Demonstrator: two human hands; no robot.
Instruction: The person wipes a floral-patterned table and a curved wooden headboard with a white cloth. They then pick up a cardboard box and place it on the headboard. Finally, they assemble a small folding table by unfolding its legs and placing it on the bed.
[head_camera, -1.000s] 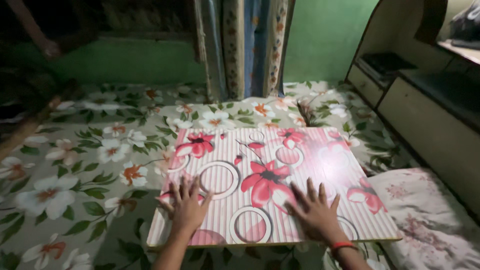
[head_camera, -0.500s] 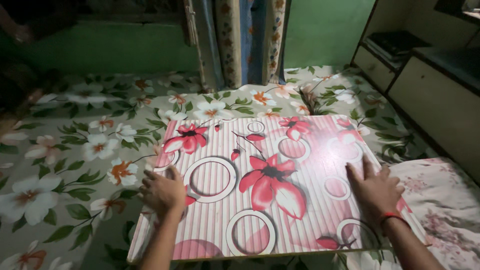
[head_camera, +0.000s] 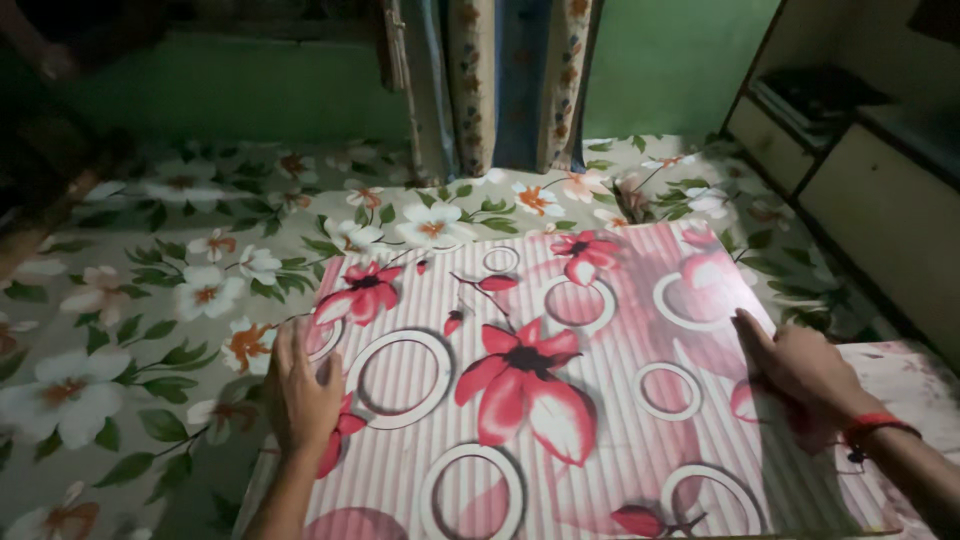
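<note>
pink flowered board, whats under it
The pink flowered board lies over a floral sheet, which shows around its left and far edges. Whatever is directly beneath the board, legs or supports included, is covered.

Floral bedsheet (head_camera: 150, 300), patterned curtain (head_camera: 500, 80), green wall (head_camera: 670, 60), cabinet (head_camera: 880, 210).
</note>
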